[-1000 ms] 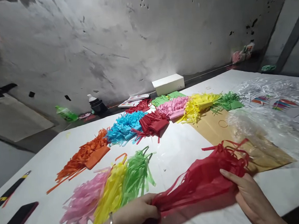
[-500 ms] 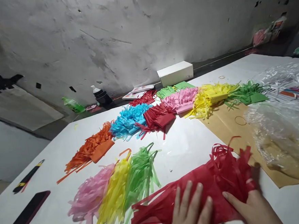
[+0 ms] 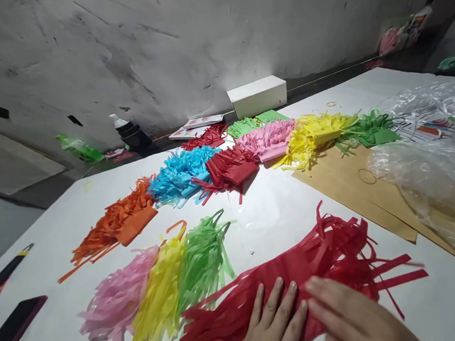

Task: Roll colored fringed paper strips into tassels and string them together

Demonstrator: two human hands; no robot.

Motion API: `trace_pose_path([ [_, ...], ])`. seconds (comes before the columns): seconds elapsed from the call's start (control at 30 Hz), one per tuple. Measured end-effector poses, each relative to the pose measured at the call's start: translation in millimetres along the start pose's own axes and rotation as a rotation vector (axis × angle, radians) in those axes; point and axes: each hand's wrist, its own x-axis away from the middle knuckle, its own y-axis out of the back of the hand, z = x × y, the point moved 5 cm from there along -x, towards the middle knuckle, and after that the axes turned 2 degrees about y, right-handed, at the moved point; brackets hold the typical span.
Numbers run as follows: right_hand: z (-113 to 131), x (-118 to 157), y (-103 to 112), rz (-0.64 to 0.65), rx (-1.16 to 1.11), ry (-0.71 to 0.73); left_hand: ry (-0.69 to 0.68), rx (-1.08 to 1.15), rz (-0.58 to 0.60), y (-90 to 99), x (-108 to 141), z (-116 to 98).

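A red tissue sheet, cut into fringes at both ends, lies across the near part of the white table. My left hand rests flat on its middle with the fingers spread. Just to the right, my right hand is over the sheet, slightly blurred, its fingers close together and stretched out. Left of the sheet, pink, yellow and light green fringed bundles lie side by side, the green one nearest the red fringe.
Behind lie orange, blue, dark red, pink and yellow bundles. Brown paper and clear plastic are at right. A white box stands by the wall. A dark phone-like object and a cutter lie left.
My right hand has moved left from the right fringes towards the sheet's middle. Those fringes now spread out to the right. The view has shifted slightly.
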Motion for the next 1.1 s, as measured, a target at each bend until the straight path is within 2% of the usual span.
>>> trace_pose_path([
  [0.03,15.1,-12.9,-6.7,0.062,0.003,0.144,-0.001,0.007,0.022,2.1,0.7,1.6],
  [0.1,28.0,-28.2,-13.7,0.150,0.003,0.256,-0.022,0.051,0.068,8.3,5.7,5.9],
  [0.17,25.1,-31.4,-12.0,0.167,0.035,0.215,-0.005,0.142,0.059,18.6,13.2,12.4],
  [0.3,19.4,-22.1,-3.9,0.158,0.054,0.212,0.125,0.298,0.041,35.4,19.7,23.1],
  [0.53,24.8,-30.2,-3.5,0.096,0.018,0.311,0.200,0.310,-0.015,49.8,-5.2,21.9],
  [0.63,21.0,-34.3,-4.9,0.070,-0.013,0.245,0.235,0.329,-0.035,52.0,-9.7,26.0],
  [0.77,15.9,-37.0,-6.2,0.058,-0.055,0.161,0.231,0.466,0.005,47.6,-10.2,30.4],
  [0.87,10.6,-40.1,-8.7,0.052,-0.032,0.087,0.425,0.559,-0.029,44.8,-12.0,40.4],
  [0.9,7.3,-41.5,-10.2,0.041,-0.012,0.038,0.512,0.576,-0.001,42.8,-13.7,44.2],
  [0.97,0.3,-44.5,-15.4,0.026,0.042,-0.053,0.659,0.601,0.149,37.1,-18.9,50.7],
  [1.03,-5.9,-48.6,-24.6,0.057,0.093,-0.111,0.753,0.608,0.329,32.3,-25.3,56.0],
  [1.1,-11.4,-54.0,-34.9,0.116,0.125,-0.138,0.806,0.556,0.444,30.2,-31.5,62.0],
])
